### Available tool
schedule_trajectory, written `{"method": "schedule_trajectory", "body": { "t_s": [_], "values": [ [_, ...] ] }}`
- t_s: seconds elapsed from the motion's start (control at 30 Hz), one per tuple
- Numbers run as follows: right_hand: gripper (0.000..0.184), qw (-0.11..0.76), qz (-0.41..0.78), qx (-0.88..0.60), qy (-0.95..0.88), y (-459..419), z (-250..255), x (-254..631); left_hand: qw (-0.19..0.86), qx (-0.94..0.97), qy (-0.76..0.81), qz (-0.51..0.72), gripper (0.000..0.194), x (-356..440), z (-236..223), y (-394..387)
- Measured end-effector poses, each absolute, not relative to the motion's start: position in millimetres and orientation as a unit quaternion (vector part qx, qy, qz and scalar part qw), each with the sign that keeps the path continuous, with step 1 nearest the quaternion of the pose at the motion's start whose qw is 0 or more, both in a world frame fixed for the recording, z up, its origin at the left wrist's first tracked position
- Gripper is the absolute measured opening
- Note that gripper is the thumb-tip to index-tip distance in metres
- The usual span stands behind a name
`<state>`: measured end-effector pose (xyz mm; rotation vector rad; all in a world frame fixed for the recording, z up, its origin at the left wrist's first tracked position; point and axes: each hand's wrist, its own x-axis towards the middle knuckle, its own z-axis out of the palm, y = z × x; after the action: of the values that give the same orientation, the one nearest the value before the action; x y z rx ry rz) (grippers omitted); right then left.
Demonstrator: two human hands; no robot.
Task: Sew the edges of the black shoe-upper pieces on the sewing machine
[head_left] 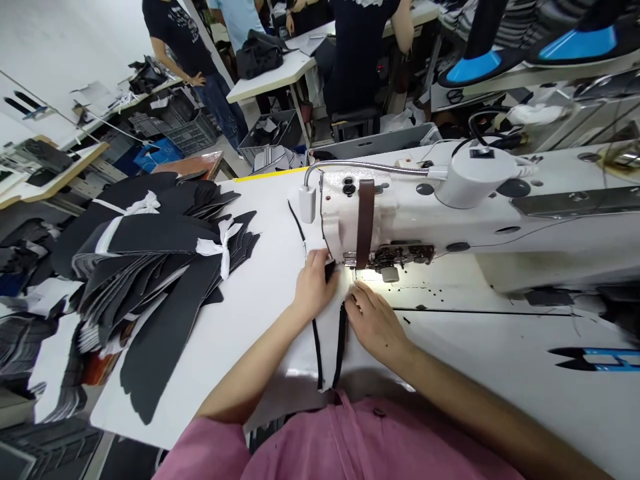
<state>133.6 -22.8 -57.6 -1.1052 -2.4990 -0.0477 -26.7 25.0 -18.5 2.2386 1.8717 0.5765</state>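
Note:
My left hand is beside the sewing machine's needle area, its fingers bent and closed over a bit of black fabric. My right hand faces it on the near side of the needle, fingertips pinched at the top of a narrow black fabric strip. That strip hangs toward my lap; a second thin black length runs down below my left hand, and the two come close together at the table's front edge. Lit from its lamp, the white sewing machine stands just beyond both hands. My fingers hide the fabric under the needle.
Tied bundles of dark cut fabric lie on the left of the white table. Blue-handled thread snips are at the right. Thread cones with blue bases stand at the back right. People and crates are beyond the table.

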Motion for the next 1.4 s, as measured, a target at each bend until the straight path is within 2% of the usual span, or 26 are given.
{"method": "schedule_trajectory", "body": {
  "t_s": [0.1, 0.17, 0.27, 0.4, 0.67, 1.0, 1.2, 1.4],
  "values": [
    [0.030, 0.206, -0.001, -0.380, -0.902, -35.8, -59.1, 130.1, 0.093, 0.809, 0.576, 0.070, 0.034, -34.3, 4.8, -0.2],
    [0.034, 0.194, -0.007, -0.384, -0.903, -43.3, -59.3, 128.5, 0.046, 0.828, 0.558, -0.020, 0.037, -32.4, 14.9, -11.3],
    [0.035, 0.186, -0.016, -0.391, -0.901, -52.2, -59.9, 129.3, -0.003, 0.853, 0.515, -0.079, 0.038, -23.1, 17.9, -19.0],
    [0.036, 0.179, 0.003, -0.397, -0.900, -58.7, -61.6, 133.1, 0.004, 0.865, 0.491, -0.104, 0.040, -13.4, 8.9, -22.5],
    [0.036, 0.222, -0.026, -0.378, -0.898, -61.9, -61.0, 133.9, 0.007, 0.842, 0.523, -0.131, 0.049, -2.2, 0.2, -32.0],
    [0.032, 0.245, -0.043, -0.372, -0.894, -61.9, -61.9, 134.3, -0.005, 0.836, 0.530, -0.141, 0.041, 6.1, -7.1, -31.3],
    [0.035, 0.252, -0.041, -0.375, -0.891, -61.1, -62.5, 134.8, 0.005, 0.849, 0.511, -0.138, 0.048, 8.3, -4.2, -24.7],
    [0.036, 0.252, -0.004, -0.384, -0.888, -57.9, -65.5, 136.3, 0.046, 0.854, 0.504, -0.120, 0.046, 4.6, -2.5, -17.4]
  ]
}}
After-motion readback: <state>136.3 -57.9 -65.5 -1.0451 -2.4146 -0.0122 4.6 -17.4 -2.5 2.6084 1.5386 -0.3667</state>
